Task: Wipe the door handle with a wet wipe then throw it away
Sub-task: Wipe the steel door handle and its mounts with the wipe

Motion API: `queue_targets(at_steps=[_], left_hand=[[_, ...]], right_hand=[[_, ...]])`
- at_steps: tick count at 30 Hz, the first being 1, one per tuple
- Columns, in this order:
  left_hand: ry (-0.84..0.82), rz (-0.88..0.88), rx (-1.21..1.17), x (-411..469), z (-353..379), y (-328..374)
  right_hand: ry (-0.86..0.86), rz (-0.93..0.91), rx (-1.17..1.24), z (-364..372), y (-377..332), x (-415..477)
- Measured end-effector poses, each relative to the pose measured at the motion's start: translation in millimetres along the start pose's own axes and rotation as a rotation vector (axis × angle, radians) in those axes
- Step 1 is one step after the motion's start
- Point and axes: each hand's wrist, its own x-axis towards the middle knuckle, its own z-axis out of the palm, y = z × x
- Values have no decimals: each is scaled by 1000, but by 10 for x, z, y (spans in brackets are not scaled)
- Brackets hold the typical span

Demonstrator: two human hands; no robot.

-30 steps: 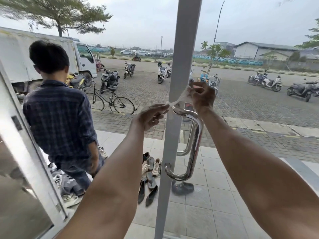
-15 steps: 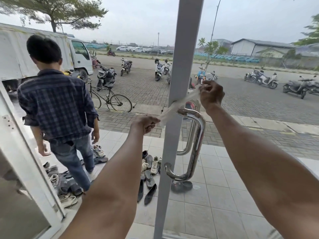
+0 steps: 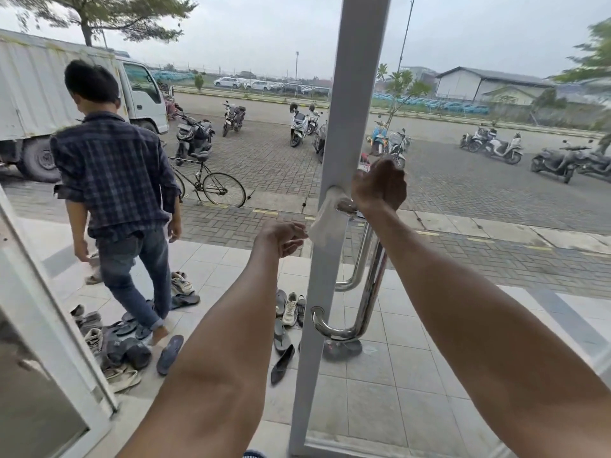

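While the person in the plaid shirt (image 3: 114, 173) stands among the loose shoes (image 3: 127, 345) at about nine o'clock, close to the open doorway, a step backward from there could jostle the reaching arms, though that is only a guess. Further right, the left hand (image 3: 281, 238) pinches the lower end of the wet wipe (image 3: 325, 219) between thumb and fingertips, its other fingers loosely curled; so slight a hold could let the end slip free, I judge. From that pinch the wipe runs up toward one o'clock, across the white door frame (image 3: 334, 259) and around the top bend of the steel door handle (image 3: 367, 285), where a hard pull could tear the thin, damp sheet. At the far end the right hand (image 3: 379, 186) is closed into a fist on the wipe's upper end, just above the handle's top mount; if the two hands pull unevenly, the wipe may slide off the bend and clean only a narrow band. Most of the bar below appears untouched by the wipe for now. No brand, label or writing can be read anywhere; a small red patch beside the right hand is too blurred to make out.
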Motion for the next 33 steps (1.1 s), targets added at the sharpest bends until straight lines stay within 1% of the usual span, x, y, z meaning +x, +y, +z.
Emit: queue_targets(at_steps=[2, 5, 9, 11, 14, 16, 18, 20, 22, 24, 28, 30, 31, 33], left_hand=[[17, 2, 22, 12, -25, -9], [72, -11, 67, 26, -78, -24], [84, -69, 87, -7, -191, 11], [125, -55, 60, 8, -214, 52], [239, 87, -79, 74, -156, 132], [239, 216, -140, 88, -82, 197], [210, 343, -144, 95, -19, 259], [187, 468, -136, 92, 36, 320], [213, 605, -41, 101, 110, 369], [251, 723, 70, 100, 198, 406], [381, 877, 168, 122, 312, 446], [408, 920, 199, 143, 324, 443], [411, 932, 203, 151, 323, 441], [402, 943, 204, 168, 318, 444]], right_hand=[[-79, -82, -28, 60, -68, -55], [-175, -167, -145, 133, -125, -117], [-201, -259, -273, 175, -199, -142], [-188, -323, -341, 187, -241, -162], [-169, -451, -496, 204, -292, -238], [-161, -518, -605, 214, -320, -286], [-171, -546, -671, 200, -335, -306], [-218, -544, -663, 146, -328, -289], [-298, -502, -556, 85, -288, -241], [-423, -396, -404, 36, -233, -195], [-646, -199, -177, -46, -153, -122], [-679, -197, -234, -45, -162, -131], [-653, -213, -304, -23, -181, -156], [-540, -259, -466, 44, -224, -249]])
